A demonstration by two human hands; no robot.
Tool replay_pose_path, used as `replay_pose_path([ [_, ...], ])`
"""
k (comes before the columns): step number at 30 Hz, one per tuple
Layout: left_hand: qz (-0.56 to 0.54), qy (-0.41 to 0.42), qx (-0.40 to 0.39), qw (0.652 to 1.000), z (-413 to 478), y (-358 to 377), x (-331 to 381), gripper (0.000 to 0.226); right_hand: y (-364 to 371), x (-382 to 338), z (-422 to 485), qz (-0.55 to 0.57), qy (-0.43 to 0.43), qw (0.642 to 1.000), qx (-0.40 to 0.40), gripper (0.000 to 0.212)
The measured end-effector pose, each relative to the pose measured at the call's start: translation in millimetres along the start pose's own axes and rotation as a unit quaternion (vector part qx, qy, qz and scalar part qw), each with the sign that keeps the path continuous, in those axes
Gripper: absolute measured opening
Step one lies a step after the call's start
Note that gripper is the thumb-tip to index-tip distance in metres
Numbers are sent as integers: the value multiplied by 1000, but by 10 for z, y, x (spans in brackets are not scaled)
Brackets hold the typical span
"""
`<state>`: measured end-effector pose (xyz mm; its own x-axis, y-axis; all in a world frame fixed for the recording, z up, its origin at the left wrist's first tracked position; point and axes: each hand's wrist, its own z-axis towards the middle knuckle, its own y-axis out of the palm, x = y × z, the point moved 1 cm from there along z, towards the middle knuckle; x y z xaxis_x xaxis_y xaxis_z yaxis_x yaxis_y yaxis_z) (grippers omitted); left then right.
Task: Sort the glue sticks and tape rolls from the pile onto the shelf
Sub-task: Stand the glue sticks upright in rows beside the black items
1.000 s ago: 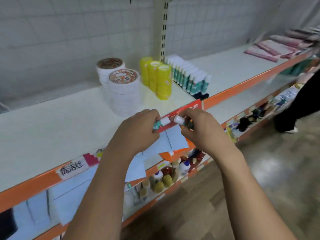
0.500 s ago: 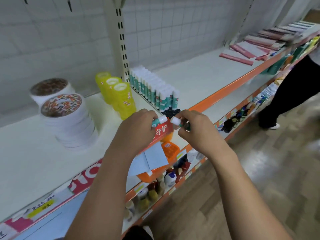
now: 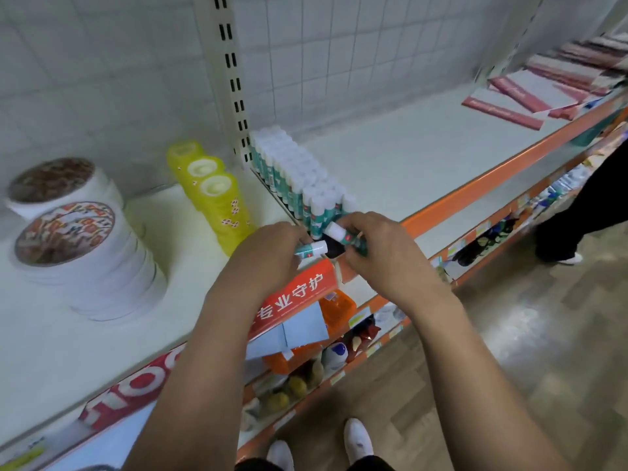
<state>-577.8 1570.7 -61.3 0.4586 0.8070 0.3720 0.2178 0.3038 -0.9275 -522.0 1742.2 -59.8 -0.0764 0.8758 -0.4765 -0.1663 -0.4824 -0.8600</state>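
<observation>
Two hands meet at the front edge of the shelf, each curled round a glue stick. The left hand grips a teal glue stick lying sideways, its white cap pointing toward the right hand. The right hand pinches a second glue stick, white cap tilted up and to the left; more teal shows under its fingers, but I cannot tell whether that is another stick. Between the two caps sits something dark that is too unclear to name.

Just beyond the hands, touching distance from the right fingertips, stands the block of upright glue sticks, running away toward the back wall. Beyond and left of the left hand stand three stacks of yellow tape rolls. Farther left are two stacks of wide white tape rolls.

Below the hands a red label strip runs along the shelf edge. Under the wrists, small bottles sit on a lower shelf. Well to the right of the right hand, pink packets lie on the shelf, and another person's dark trouser leg stands on the floor.
</observation>
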Motion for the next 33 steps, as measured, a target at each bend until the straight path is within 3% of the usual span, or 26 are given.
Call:
replay_pose_path([
  [7, -27, -66, 23, 997, 41, 67, 161, 28, 20, 175, 173, 24, -80, 996, -41, 35],
  [13, -131, -99, 160, 973, 47, 98, 426, 11, -11, 297, 263, 55, -135, 988, -56, 36],
  [24, -201, -131, 334, 911, 53, 2, 743, 19, -147, 622, 354, 95, -151, 982, -59, 15],
  [33, -141, -167, 346, 912, 186, 175, 786, 15, 3, 648, 387, 56, -156, 983, -77, 18],
])
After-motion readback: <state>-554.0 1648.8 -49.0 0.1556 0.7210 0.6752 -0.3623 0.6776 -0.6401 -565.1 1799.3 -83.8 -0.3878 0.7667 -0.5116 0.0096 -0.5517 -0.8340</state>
